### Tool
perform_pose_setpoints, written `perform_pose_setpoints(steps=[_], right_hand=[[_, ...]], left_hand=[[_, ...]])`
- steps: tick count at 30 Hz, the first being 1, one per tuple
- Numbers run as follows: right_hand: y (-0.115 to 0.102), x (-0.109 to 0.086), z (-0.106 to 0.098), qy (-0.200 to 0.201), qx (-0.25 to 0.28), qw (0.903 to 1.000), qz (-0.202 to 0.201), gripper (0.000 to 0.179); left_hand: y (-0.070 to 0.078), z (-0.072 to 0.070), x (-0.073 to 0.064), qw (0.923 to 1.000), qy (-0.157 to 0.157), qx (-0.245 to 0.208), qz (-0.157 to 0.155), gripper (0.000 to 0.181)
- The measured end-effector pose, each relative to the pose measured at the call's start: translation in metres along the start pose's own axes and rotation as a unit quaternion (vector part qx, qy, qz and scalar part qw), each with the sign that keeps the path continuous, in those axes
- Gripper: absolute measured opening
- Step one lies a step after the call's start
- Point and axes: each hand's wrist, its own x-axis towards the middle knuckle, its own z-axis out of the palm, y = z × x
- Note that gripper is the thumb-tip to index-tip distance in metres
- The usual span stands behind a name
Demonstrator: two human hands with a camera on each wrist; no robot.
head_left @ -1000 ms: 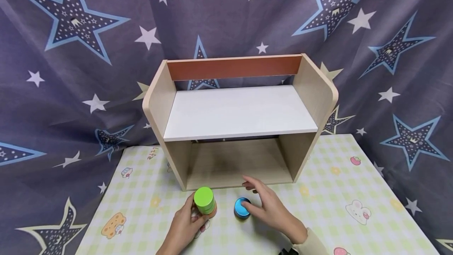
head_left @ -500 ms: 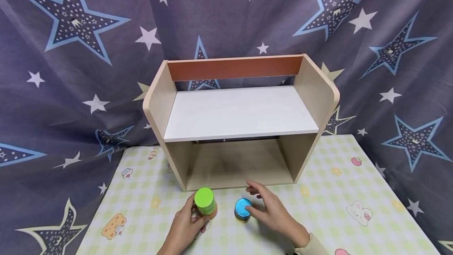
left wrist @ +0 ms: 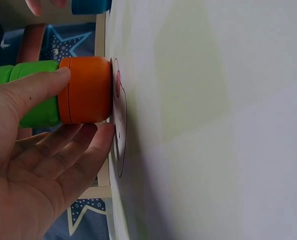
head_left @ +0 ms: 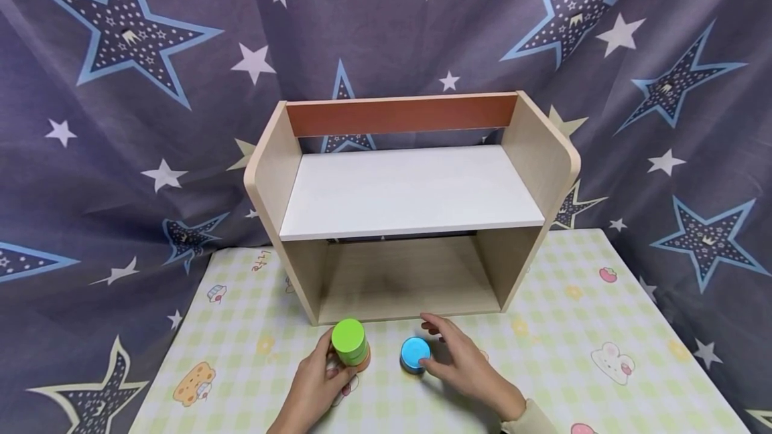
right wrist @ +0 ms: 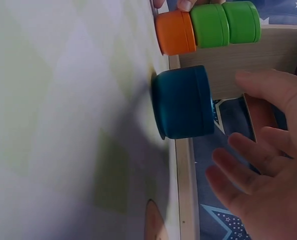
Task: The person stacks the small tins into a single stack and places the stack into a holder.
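In the head view a stack of small round jars stands on the cloth in front of the shelf: an orange jar (left wrist: 88, 90) below and two green jars (right wrist: 226, 24) on top. My left hand (head_left: 316, 380) holds the stack low down, its thumb lying at the seam between orange and green in the left wrist view, the fingers curled along the other side. To the right sits a blue jar (head_left: 415, 353) with a lid. My right hand (head_left: 464, 364) hovers beside it, fingers spread; the right wrist view shows a gap between fingers and jar.
A two-level wooden shelf (head_left: 410, 193) with a white upper board and a red-brown back rail stands just behind the jars. A green checked tablecloth (head_left: 241, 340) covers the table. A dark curtain (head_left: 181, 5) with stars hangs behind.
My right hand has drawn back slightly toward me and to the right, its thumb now at the blue jar's edge instead of over its lid. The left hand and stack hold still.
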Motion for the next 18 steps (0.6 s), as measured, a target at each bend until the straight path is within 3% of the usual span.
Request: perform_pose_setpoints(steps=[18], right_hand=[[0.0060, -0.0024, 0.0078, -0.028, -0.009, 0.9991, 0.031, 0.077]], left_hand=[[0.0010, -0.0011, -0.0001, 0.9998, -0.010, -0.008, -0.012, 0.081]])
